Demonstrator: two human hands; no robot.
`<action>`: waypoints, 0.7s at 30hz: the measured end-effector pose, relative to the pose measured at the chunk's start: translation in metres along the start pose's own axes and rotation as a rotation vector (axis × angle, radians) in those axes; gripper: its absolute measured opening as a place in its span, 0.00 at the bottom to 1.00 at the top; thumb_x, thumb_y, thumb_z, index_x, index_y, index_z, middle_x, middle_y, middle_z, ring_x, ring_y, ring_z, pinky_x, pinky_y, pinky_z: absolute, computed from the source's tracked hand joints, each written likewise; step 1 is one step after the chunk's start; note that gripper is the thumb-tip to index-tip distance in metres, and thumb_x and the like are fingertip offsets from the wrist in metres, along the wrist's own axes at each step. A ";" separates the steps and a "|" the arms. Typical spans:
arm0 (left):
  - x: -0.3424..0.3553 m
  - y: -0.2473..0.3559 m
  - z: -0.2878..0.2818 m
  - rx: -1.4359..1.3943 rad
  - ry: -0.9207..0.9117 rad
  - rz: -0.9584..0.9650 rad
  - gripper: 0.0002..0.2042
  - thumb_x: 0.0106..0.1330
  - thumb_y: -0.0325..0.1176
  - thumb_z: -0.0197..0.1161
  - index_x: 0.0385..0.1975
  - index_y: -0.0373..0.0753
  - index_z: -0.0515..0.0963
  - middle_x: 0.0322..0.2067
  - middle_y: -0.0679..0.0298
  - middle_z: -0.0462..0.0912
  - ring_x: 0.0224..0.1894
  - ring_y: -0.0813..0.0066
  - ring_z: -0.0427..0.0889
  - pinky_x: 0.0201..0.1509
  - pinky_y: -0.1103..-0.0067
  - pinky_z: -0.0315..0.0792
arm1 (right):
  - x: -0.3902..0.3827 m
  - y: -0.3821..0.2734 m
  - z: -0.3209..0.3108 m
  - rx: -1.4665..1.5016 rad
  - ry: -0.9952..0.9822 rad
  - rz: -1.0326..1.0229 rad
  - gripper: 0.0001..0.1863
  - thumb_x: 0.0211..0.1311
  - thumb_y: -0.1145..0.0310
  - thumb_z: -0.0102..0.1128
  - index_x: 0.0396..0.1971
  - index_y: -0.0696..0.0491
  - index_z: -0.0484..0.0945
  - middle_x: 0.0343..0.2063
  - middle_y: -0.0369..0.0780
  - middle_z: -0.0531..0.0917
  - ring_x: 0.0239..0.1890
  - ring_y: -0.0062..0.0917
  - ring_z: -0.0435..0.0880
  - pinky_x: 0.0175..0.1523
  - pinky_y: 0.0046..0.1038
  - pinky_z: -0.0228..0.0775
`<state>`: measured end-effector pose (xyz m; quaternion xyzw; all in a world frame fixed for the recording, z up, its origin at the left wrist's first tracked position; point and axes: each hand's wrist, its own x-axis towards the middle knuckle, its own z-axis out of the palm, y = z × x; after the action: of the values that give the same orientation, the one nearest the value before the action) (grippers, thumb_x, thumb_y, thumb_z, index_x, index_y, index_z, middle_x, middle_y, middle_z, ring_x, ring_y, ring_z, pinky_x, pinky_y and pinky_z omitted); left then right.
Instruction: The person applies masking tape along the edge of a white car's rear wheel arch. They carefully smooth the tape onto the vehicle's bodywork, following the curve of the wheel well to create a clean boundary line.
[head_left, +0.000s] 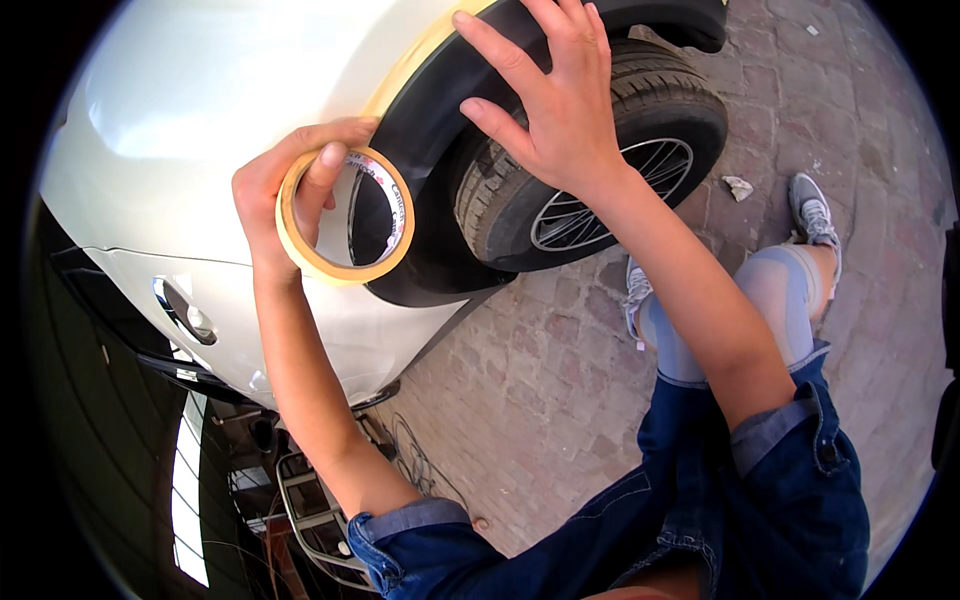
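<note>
My left hand point(285, 185) grips a roll of tan masking tape point(344, 268), fingers through its core, held against the white car body point(200, 110). A strip of tape point(420, 60) runs from the roll up along the edge where the white panel meets the black wheel-arch trim point(430, 130). My right hand point(555, 100) lies flat with fingers spread on that black trim, just above the tyre point(660, 100), pressing near the taped edge.
The wheel with its spoked rim point(600, 195) stands on brick paving point(520, 380). A chrome door handle point(185, 315) is at the left. My knees and grey shoes point(815, 210) are at the right. A crumpled scrap point(738, 187) lies on the paving; wires and a metal frame point(320, 510) lie below the car.
</note>
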<state>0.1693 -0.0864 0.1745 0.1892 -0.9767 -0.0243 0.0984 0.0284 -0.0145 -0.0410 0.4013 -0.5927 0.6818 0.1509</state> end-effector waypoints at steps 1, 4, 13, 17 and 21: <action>0.000 0.000 0.000 0.011 -0.006 0.006 0.13 0.74 0.36 0.61 0.39 0.33 0.87 0.39 0.60 0.91 0.19 0.85 0.72 0.23 0.88 0.64 | 0.000 -0.001 0.000 0.005 -0.003 0.003 0.34 0.65 0.50 0.65 0.70 0.43 0.70 0.70 0.53 0.60 0.75 0.54 0.54 0.74 0.59 0.48; 0.001 0.000 0.001 -0.020 0.014 -0.003 0.10 0.72 0.37 0.65 0.39 0.38 0.89 0.34 0.67 0.91 0.24 0.86 0.78 0.24 0.88 0.68 | -0.001 0.007 0.008 0.018 0.067 -0.061 0.34 0.65 0.51 0.65 0.70 0.43 0.71 0.70 0.53 0.61 0.75 0.54 0.55 0.74 0.59 0.49; -0.001 -0.001 0.000 -0.010 0.005 0.006 0.10 0.72 0.35 0.65 0.39 0.38 0.89 0.35 0.66 0.91 0.25 0.85 0.79 0.24 0.88 0.68 | 0.000 -0.005 -0.001 0.078 0.016 -0.040 0.33 0.63 0.54 0.67 0.67 0.46 0.72 0.68 0.53 0.64 0.73 0.53 0.60 0.73 0.57 0.53; -0.001 0.000 -0.006 -0.129 -0.005 -0.036 0.10 0.72 0.35 0.64 0.39 0.38 0.89 0.36 0.66 0.91 0.26 0.86 0.79 0.25 0.87 0.68 | 0.001 -0.004 0.000 0.085 0.030 -0.040 0.33 0.63 0.55 0.68 0.67 0.46 0.73 0.68 0.53 0.65 0.73 0.53 0.60 0.73 0.57 0.53; -0.001 0.000 -0.002 -0.075 0.001 -0.029 0.10 0.72 0.35 0.64 0.39 0.38 0.89 0.36 0.66 0.91 0.26 0.86 0.79 0.25 0.87 0.68 | 0.000 -0.002 0.004 0.092 0.058 -0.059 0.32 0.63 0.55 0.68 0.66 0.46 0.73 0.68 0.53 0.65 0.73 0.53 0.60 0.73 0.57 0.53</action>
<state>0.1706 -0.0864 0.1764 0.1996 -0.9721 -0.0623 0.1058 0.0314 -0.0173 -0.0394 0.4050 -0.5442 0.7149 0.1695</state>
